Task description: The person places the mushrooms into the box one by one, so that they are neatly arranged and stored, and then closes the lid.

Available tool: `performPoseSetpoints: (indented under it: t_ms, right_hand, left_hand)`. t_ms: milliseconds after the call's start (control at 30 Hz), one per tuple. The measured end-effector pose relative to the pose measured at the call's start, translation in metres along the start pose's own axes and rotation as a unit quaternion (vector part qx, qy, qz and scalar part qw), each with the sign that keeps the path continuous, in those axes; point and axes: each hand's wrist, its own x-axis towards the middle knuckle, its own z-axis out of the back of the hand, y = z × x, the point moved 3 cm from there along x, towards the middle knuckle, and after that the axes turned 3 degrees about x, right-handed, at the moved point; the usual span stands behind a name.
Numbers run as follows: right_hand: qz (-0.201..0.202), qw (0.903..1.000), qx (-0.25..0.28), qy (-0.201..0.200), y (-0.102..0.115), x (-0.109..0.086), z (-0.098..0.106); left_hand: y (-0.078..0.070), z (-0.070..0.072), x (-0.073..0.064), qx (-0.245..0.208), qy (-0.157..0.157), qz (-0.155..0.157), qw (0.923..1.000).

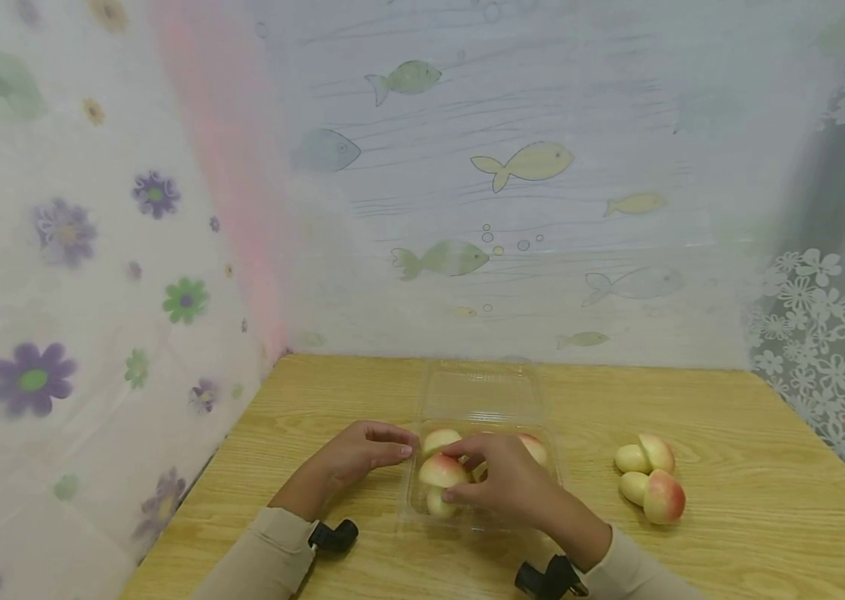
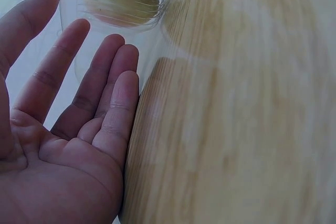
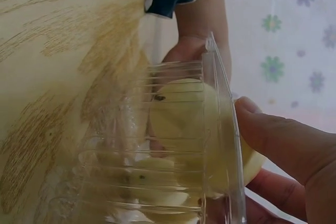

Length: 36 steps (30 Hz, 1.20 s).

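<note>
A clear plastic clamshell box stands on the wooden table with its lid folded back. My right hand reaches over the box and pinches a toy mushroom with a red-tinged cap, at the near left of the box. More mushrooms, one at the back left and one at the back right, lie inside, partly hidden by that hand. Beside the box's left wall is my left hand. Its fingers are loosely extended and hold nothing, as the left wrist view shows.
Two similar mushrooms, a farther one and a nearer one, lie on the wooden table right of the box. A fish-printed curtain hangs behind the table and a flowered one on the left.
</note>
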Motion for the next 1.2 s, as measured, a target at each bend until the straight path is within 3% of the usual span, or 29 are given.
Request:
performPoseSetpoints:
  t_ms: [1200]
  right_hand:
    - [0.022, 0.9989, -0.038, 0.011, 0.002, -0.001, -0.014]
  left_hand:
    - [0.002, 0.0, 0.001, -0.011, -0.01, 0.014, 0.9998]
